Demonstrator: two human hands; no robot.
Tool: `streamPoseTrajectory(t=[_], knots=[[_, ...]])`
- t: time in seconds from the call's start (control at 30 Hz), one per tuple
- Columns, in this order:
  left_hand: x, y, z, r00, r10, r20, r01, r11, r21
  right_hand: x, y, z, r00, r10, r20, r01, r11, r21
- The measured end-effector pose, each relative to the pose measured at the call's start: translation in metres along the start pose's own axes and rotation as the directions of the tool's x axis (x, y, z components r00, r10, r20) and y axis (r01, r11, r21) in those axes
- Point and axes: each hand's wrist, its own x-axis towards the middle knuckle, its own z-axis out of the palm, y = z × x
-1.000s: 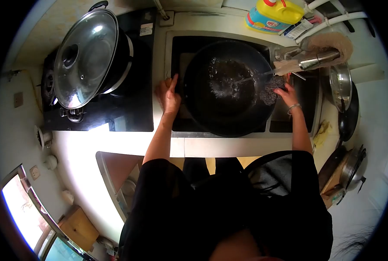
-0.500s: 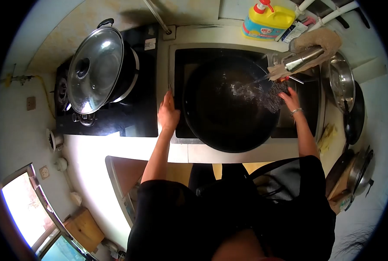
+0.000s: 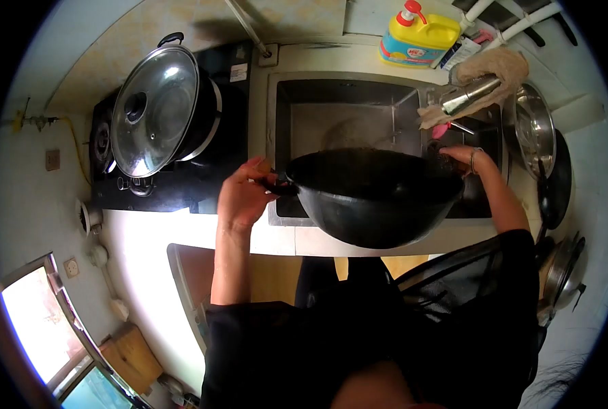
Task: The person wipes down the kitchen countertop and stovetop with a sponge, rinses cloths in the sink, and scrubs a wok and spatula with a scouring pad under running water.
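A large black wok (image 3: pixel 379 211) is tipped over the sink (image 3: pixel 304 123), its opening leaning toward the back and its outer wall facing me. My left hand (image 3: pixel 244 192) is closed around the wok's left handle (image 3: pixel 278 185). At the right rim, my right hand (image 3: pixel 462 159) has its fingers bent over a dark steel wool scourer (image 3: pixel 441 158), partly hidden by the fingers and the rim. The wok's right handle does not show. Behind the wok, the wet sink floor is visible. A metal faucet (image 3: pixel 471 95) wrapped in a brown cloth (image 3: pixel 498 65) points over the sink.
On the left, a black stove (image 3: pixel 215 184) bears a pot with a glass lid (image 3: pixel 157 116). A yellow detergent bottle (image 3: pixel 416 37) stands behind the sink. Metal bowls (image 3: pixel 535 126) and a black pan (image 3: pixel 556 180) lean at the right.
The wok has gone from lying level in the sink to tipped, near side raised. My left hand has moved from the sink's edge onto its handle; my right hand has shifted to the rim.
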Motion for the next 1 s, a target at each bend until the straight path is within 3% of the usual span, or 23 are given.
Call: streamPoseTrajectory(t=[0.07, 0.27, 0.5, 0.63, 0.7, 0.77, 0.8, 0.83, 0.9, 0.93, 1.0], knots=[[-0.014, 0.010, 0.013, 0.998, -0.021, 0.060, 0.029, 0.991, -0.127, 0.017, 0.008, -0.003, 0.972, 0.030, 0.232, -0.012, 0.997, -0.079], [-0.052, 0.025, 0.061, 0.972, 0.190, 0.137, -0.158, 0.964, -0.215, 0.047, 0.021, 0.009, 0.962, 0.105, 0.251, -0.063, 0.983, -0.171], [-0.048, 0.020, 0.059, 0.964, 0.253, 0.087, -0.243, 0.964, -0.108, 0.042, 0.018, 0.012, 0.952, -0.064, 0.299, 0.089, 0.994, -0.069], [-0.028, 0.007, 0.036, 0.976, 0.217, 0.023, -0.215, 0.974, -0.076, 0.033, 0.022, 0.019, 0.980, -0.172, 0.105, 0.154, 0.975, 0.159], [-0.008, -0.011, 0.021, 0.969, 0.223, -0.109, -0.205, 0.966, 0.155, 0.041, 0.028, 0.023, 0.984, -0.176, 0.023, 0.165, 0.956, 0.242], [0.019, -0.035, -0.009, 0.954, 0.269, -0.135, -0.230, 0.941, 0.250, 0.074, 0.047, 0.029, 0.862, -0.492, -0.125, 0.503, 0.795, 0.340], [0.026, -0.044, -0.017, 0.943, 0.298, -0.149, -0.240, 0.917, 0.319, 0.074, 0.048, 0.037, 0.849, -0.499, -0.175, 0.518, 0.718, 0.465], [0.035, -0.052, -0.027, 0.932, 0.319, -0.170, -0.257, 0.916, 0.309, 0.065, 0.044, 0.043, 0.851, -0.496, -0.172, 0.515, 0.721, 0.464], [0.058, -0.067, -0.053, 0.917, 0.340, -0.206, -0.257, 0.903, 0.345, 0.049, 0.036, 0.050, 0.822, -0.445, -0.356, 0.548, 0.787, 0.283], [0.066, -0.071, -0.060, 0.918, 0.335, -0.213, -0.249, 0.904, 0.346, 0.064, 0.041, 0.058, 0.709, -0.547, -0.445, 0.689, 0.671, 0.273], [0.082, -0.077, -0.069, 0.876, 0.419, -0.237, -0.301, 0.860, 0.411, 0.083, 0.044, 0.066, 0.674, -0.561, -0.480, 0.721, 0.643, 0.261]])
